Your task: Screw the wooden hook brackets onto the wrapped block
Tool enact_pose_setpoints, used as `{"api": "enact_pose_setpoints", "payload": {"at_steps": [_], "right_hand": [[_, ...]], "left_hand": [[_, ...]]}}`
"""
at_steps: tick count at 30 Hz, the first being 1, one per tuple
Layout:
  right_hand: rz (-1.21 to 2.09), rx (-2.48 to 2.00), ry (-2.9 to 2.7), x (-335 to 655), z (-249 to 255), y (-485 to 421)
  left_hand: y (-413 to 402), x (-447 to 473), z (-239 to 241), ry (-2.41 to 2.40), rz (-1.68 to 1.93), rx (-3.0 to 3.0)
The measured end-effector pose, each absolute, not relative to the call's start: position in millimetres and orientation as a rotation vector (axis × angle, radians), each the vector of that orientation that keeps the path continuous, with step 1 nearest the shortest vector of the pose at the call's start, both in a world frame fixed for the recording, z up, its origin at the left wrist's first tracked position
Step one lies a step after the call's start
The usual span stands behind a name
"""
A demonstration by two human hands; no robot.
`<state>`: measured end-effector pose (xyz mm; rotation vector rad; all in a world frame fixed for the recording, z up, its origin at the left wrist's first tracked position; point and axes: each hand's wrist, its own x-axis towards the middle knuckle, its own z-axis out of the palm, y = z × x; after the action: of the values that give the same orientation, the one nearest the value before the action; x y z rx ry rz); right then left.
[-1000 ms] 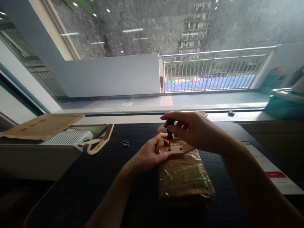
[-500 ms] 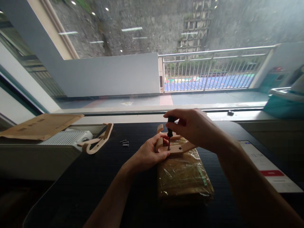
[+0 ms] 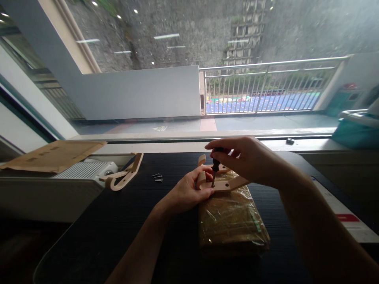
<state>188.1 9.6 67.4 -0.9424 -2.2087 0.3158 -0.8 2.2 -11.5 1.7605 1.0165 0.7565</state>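
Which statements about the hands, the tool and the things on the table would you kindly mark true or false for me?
1. The right hand holds a black-handled screwdriver. True.
2. The left hand holds a curved wooden hook over the plastic-wrapped package. True.
3. Loose metal screws lie on the dark tabletop. True.
4. The screwdriver lies flat on the tabletop. False: it points down at the wooden hook, slightly tilted.
5. The screws lie right of the package. False: they lie to its left.
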Motion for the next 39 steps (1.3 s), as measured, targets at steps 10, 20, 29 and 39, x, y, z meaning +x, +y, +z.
{"api": "enact_pose_setpoints", "payload": {"at_steps": [10, 20, 29, 39], "right_hand": [[0.194, -0.987, -2.158, 184, 65, 11], [0.323, -1.029, -2.268, 189, 74, -1], [0.138, -1.075, -2.211, 188, 70, 10], [0.289, -1.038, -2.289, 185, 70, 1]], "left_hand": [[4, -1, -15, 1.012, 0.770, 1.773], [2, 0, -5, 0.988, 0.747, 1.772], [5, -1, -15, 0.991, 0.759, 1.783], [0, 2, -2, 0.978, 0.731, 1.772]]}}
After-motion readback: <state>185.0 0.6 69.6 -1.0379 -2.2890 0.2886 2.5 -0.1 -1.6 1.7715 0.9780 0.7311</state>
